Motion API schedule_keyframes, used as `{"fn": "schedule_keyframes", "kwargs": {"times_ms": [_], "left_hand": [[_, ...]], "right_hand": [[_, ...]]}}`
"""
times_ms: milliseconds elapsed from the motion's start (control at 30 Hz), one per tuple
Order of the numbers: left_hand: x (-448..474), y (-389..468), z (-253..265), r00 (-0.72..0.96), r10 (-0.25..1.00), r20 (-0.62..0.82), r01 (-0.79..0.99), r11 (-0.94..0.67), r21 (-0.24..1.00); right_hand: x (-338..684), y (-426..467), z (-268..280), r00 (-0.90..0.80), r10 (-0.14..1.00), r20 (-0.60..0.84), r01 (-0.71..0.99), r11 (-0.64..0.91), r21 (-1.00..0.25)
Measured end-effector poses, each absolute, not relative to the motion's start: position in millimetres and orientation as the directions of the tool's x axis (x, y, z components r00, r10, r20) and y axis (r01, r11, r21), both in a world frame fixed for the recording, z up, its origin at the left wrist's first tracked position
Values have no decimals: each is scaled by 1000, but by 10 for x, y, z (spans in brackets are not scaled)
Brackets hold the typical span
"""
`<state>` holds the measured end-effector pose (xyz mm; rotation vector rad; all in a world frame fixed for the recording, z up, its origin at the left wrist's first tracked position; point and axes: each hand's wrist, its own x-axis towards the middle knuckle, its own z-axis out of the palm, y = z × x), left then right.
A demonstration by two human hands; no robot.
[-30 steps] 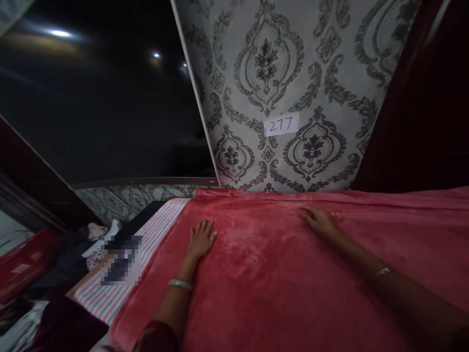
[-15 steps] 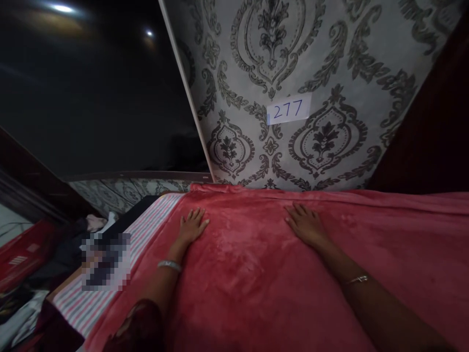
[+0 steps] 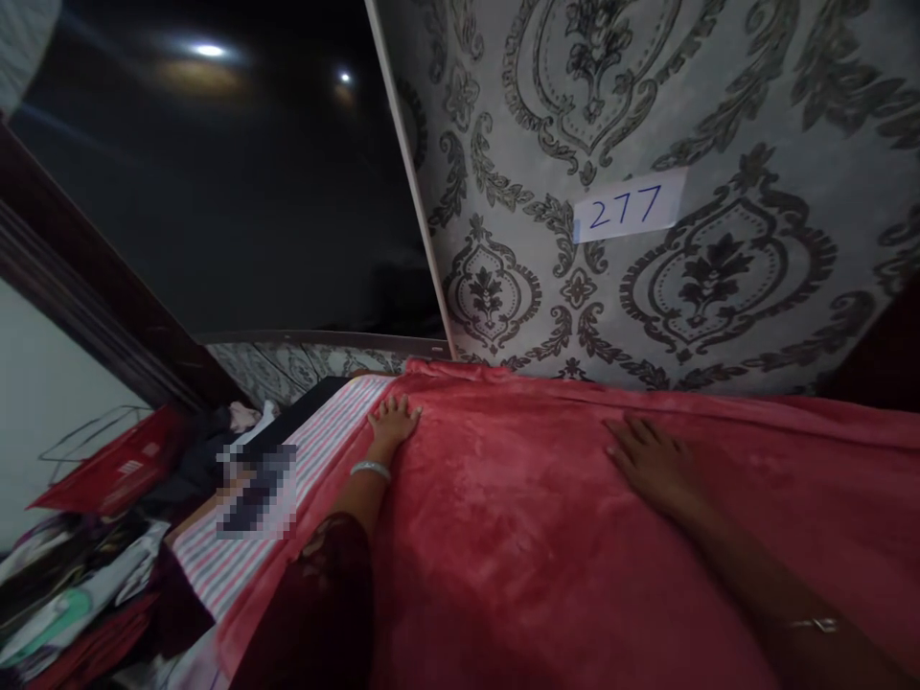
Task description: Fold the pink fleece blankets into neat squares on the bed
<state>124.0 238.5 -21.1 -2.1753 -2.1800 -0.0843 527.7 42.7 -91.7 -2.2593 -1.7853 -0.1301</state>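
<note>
A plush red blanket spreads across the surface in front of me, its far edge lying in low folds along the wall. My left hand rests palm down near its far left corner, fingers spread. Farther right, my right hand lies flat on the same blanket with its fingers stretched toward the wall. Neither hand grips anything. Left of the blanket, a striped cloth in pink, grey and white shows from underneath.
A large dark screen stands at the back left. The patterned wall carries a paper label reading 277. At the left lie a red bag and heaped clothes. A blurred patch covers something on the striped cloth.
The view has turned left, so the scene sits farther right. My left hand has moved toward the blanket's far left corner. Both hands remain flat on the blanket.
</note>
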Motion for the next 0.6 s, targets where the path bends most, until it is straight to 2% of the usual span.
{"fn": "schedule_keyframes", "kwargs": {"times_ms": [100, 233, 300, 600], "left_hand": [[1428, 2398, -128, 37, 987, 157, 999, -39, 12], [1871, 2549, 17, 245, 945, 215, 966, -257, 27], [2094, 2667, 71, 299, 926, 230, 949, -315, 32], [2673, 2773, 161, 360, 901, 242, 925, -379, 37]], "right_hand": [[5274, 438, -941, 249, 931, 266, 965, -213, -155], [5254, 434, -915, 254, 927, 275, 963, -216, -161], [5237, 425, -877, 258, 930, 262, 962, -221, -162], [5102, 379, -515, 295, 943, 153, 939, -257, -230]]}}
